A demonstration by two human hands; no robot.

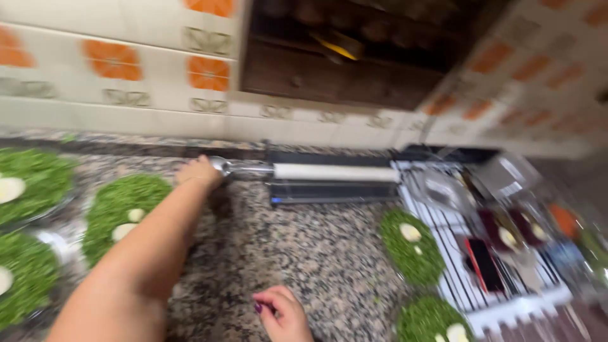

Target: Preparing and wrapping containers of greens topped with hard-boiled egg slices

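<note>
A speckled granite counter (297,253) of grey, brown and black fills the lower frame, running back to a tiled wall. At nine o'clock four plates heaped with chopped green herbs (120,209) and pale slices sit directly on the stone, close together. At twelve o'clock a dark box holding a white roll (332,180) lies along the back edge. At four o'clock two more green-heaped plates (411,247) rest on the granite, just beside a white wire rack (456,278) standing at three o'clock. The view is blurred, so finer details cannot be told.
</note>
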